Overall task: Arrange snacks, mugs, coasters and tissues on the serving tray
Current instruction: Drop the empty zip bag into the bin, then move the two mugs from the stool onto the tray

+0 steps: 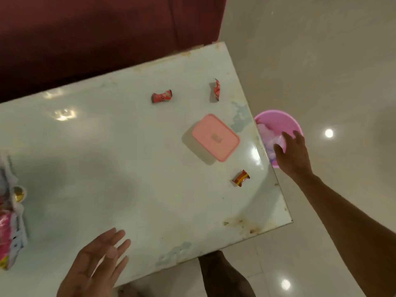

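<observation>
Three small red snack wrappers lie on the glossy white table [107, 157]: one [161, 96] at the back middle, one [216, 90] near the back right edge, one red-and-yellow [241, 178] near the right edge. A container with a pink lid [215, 137] stands between them. My right hand [292, 154] reaches past the table's right edge over a pink bucket [278, 121] on the floor, fingers spread above crumpled white and pink stuff inside. Open and holding nothing, my left hand [96, 264] hovers over the table's front edge.
At the far left edge sits a tray-like pile [10, 221] of colourful packets and a small gold-rimmed item, blurred. A dark red sofa [96, 28] runs behind the table. The glossy tiled floor [321, 61] lies to the right. A dark table leg [222, 275] shows below the front edge.
</observation>
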Demonstrator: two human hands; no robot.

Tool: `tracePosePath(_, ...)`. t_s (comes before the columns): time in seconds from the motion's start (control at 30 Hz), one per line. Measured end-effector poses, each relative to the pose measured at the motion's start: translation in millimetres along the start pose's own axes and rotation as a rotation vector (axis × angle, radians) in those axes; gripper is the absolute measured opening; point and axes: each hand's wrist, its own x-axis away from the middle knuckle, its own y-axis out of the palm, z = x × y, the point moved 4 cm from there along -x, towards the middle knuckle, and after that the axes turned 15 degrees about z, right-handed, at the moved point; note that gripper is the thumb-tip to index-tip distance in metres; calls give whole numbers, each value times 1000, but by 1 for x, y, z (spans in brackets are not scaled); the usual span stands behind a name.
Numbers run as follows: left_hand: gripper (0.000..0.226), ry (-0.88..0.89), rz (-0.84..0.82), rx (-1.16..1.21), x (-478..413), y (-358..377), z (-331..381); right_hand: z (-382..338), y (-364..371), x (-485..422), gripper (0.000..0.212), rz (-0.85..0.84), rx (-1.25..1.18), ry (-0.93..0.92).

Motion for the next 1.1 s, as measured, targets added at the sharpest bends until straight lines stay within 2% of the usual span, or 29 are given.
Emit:
tracePosePath(0.13,25,398,107,-147,18,-34,25,-41,-61,52,46,99,-36,-96)
tracePosePath(0.2,28,540,119,-154,20,-52,33,-66,-79,88,49,99,-32,-111)
tracePosePath(0.27,30,688,133,-268,15,-81,36,-98,-85,132,54,74,-33,-133)
tracePosePath(0.5,47,991,209,-638,-31,-207,26,-229,-58,287,61,-56,-56,-258)
tracePosePath(0.67,55,960,304,-854,-65,-323,5,-334,-26,394,61,-148,-85,-376)
tracePosePath(0.8,58,858,440,-799,-93,-409,-4,-414,-1,470,60,-215,-106,-479)
tracePosePath(1.1,62,619,587,-655,-158,-526,10,-577,36,560,60,-290,-304,-638)
